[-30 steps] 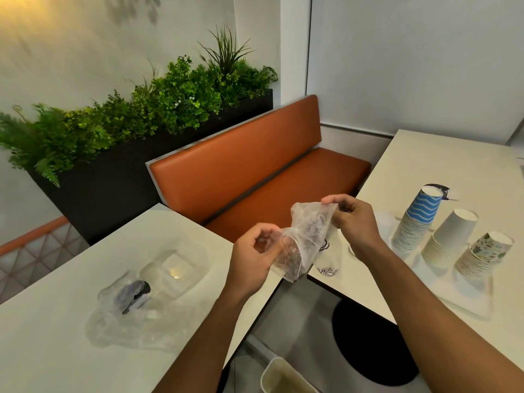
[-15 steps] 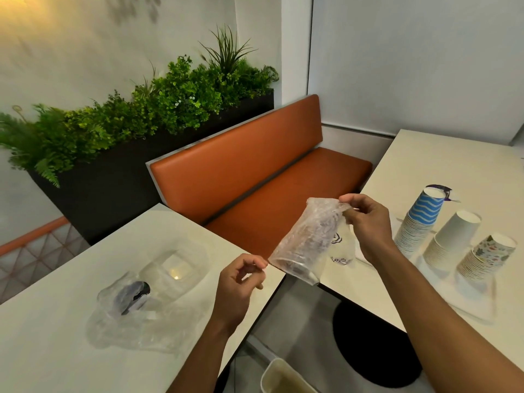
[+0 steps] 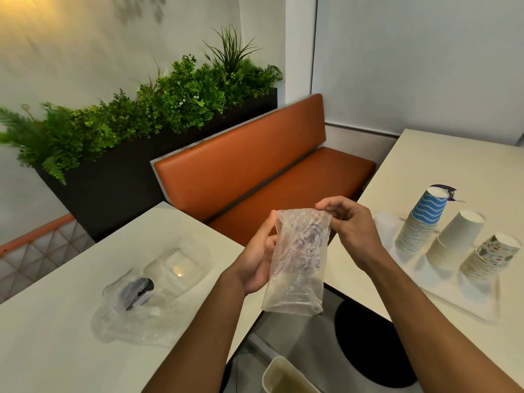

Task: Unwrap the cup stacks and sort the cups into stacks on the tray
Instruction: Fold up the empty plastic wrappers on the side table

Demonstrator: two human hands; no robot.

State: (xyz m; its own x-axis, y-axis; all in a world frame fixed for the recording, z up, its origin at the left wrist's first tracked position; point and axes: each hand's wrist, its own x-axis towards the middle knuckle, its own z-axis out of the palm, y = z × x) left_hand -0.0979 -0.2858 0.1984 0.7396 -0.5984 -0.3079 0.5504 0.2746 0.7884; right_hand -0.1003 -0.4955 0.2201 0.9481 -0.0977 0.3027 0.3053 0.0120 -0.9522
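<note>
A crumpled clear plastic wrapper (image 3: 297, 262) hangs upright over the gap between two tables. My right hand (image 3: 351, 231) pinches its top right corner. My left hand (image 3: 258, 256) holds its left side, thumb up along the edge and fingers behind the plastic. On the right table a clear tray (image 3: 453, 297) carries three upside-down stacks: blue wavy cups (image 3: 422, 222), plain white cups (image 3: 453, 242) and floral cups (image 3: 487, 258).
More crumpled clear wrapping (image 3: 141, 307) with something dark inside and a clear container (image 3: 181, 265) lie on the left table. An orange bench (image 3: 255, 171) and a planter stand behind. A bin (image 3: 286, 375) and a black round base (image 3: 371, 344) sit on the floor below.
My left hand let go of the wrapper, dropped away, then came back up to its left side. The wrapper swung from slanted to hanging upright in my right hand.
</note>
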